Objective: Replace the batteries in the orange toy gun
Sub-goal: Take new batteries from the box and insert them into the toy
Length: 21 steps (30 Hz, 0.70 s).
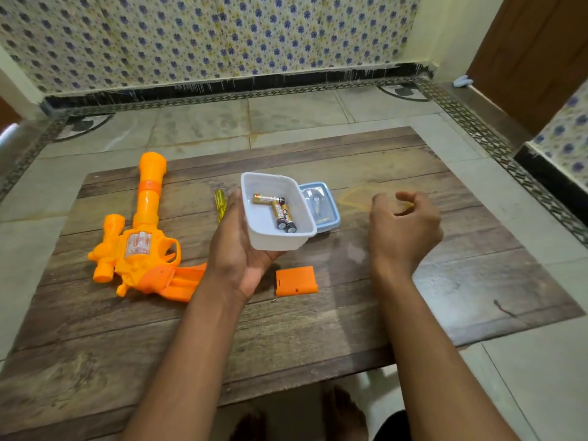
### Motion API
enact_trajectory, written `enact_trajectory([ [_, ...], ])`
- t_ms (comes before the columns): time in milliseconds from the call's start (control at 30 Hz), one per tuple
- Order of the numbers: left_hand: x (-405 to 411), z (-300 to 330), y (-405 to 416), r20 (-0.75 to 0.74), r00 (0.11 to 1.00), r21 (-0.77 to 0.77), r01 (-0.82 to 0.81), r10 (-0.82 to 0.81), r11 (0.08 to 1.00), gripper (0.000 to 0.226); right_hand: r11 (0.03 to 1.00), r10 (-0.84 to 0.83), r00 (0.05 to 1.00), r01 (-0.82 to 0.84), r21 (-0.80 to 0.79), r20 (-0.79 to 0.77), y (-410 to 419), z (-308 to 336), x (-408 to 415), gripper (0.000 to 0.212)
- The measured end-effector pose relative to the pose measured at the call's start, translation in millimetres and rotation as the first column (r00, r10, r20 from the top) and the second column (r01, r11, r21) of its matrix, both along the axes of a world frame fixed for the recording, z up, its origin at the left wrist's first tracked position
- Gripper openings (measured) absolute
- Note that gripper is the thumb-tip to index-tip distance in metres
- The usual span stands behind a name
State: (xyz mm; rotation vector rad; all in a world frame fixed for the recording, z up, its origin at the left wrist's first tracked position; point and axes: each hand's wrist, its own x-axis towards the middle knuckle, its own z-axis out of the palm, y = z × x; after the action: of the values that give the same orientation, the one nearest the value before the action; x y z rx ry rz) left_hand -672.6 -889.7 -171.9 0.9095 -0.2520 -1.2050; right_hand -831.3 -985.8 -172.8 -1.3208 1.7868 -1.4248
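Your left hand grips the white rectangular plastic tub from its left side and underneath, palm cupped against the wall and the thumb up along the near-left edge, so the tub sits lifted and tilted toward you above the table. Inside the tub lie three gold-and-black cylindrical batteries, one lying crosswise near the far end and two side by side pointing toward the near corner. Your right hand hovers to the right of the tub with its fingers loosely curled and nothing in them. Just behind the tub, a clear plastic lid with a blue rim lies flat on the wooden table. Beyond your left thumb a yellow-handled screwdriver rests on the boards. Near your left wrist lies the flat orange plastic battery cover, with a tiny screw just beside its near-left corner. The orange plastic toy gun lies on its side at the left of the table, barrel pointing away from you, its grip reaching toward your left forearm.
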Motion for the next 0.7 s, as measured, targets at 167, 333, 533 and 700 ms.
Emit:
enact_trajectory([
  [167, -2, 2, 0, -0.016, 1.0, -0.006, -0.003, 0.003, 1.0, 0.052, 0.98, 0.149, 0.982, -0.132, 0.147, -0.114, 7, 3, -2, 0.058],
  [333, 2, 4, -1, -0.006, 0.998, 0.012, -0.055, 0.055, 0.998, 0.054, 0.93, 0.304, 0.93, -0.243, 0.274, -0.208, 14, 2, -12, 0.036],
  [533, 0, 6, 0, -0.002, 0.998, 0.034, -0.056, 0.057, 0.998, 0.056, 0.924, 0.326, 0.896, -0.234, 0.304, -0.302, 18, 2, -20, 0.045],
  [700, -1, 6, 2, 0.202, 0.974, 0.038, -0.117, 0.107, 0.992, 0.057, 0.926, 0.34, 0.888, -0.374, -0.057, -0.309, 23, 2, 1, 0.018],
])
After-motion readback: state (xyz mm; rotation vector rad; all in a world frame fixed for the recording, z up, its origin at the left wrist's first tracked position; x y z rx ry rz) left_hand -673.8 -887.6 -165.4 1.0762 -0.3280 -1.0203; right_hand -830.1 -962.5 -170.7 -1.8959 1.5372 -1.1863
